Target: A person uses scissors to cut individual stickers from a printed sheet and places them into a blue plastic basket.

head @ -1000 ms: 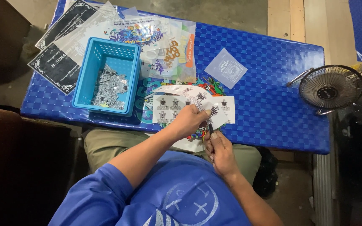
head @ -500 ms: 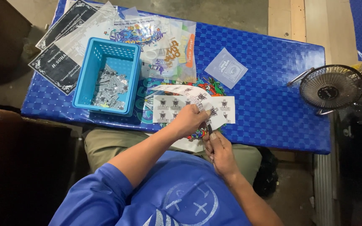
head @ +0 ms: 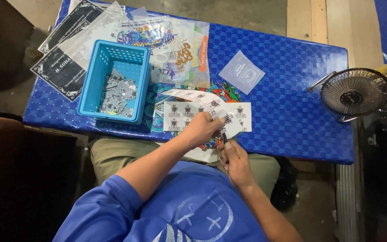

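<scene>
Overhead view of a seated person in a blue shirt working at the near edge of a blue checkered table [head: 292, 112]. The left hand [head: 201, 129] reaches forward from a bent elbow, its fingers pressed together on a white sticker sheet [head: 189, 114] printed with rows of small black emblems; a curled strip [head: 193, 95] of the same sheet arches up just beyond the knuckles. The right hand [head: 234, 159] lies just behind and beside the left hand, closer to the body, fingers closed in a pinch around a thin dark tool [head: 224, 137] whose tip meets the sheet between the two hands; what kind of tool it is cannot be told.

Ahead of the left hand and out past its forearm stands a light blue plastic basket [head: 94, 89] holding a loose heap of small black-and-white cut pieces [head: 117, 92]. Beyond the basket lie clear bags with colourful prints [head: 175, 49] and black cards with white borders [head: 61, 67]. A pale square card [head: 241, 71] lies ahead of the right hand, and a small dark desk fan [head: 354, 92] stands well apart beyond that hand, at the table's far end.

Compared with one second earlier, both hands keep the same grip and place; only the curled strip sits slightly differently
</scene>
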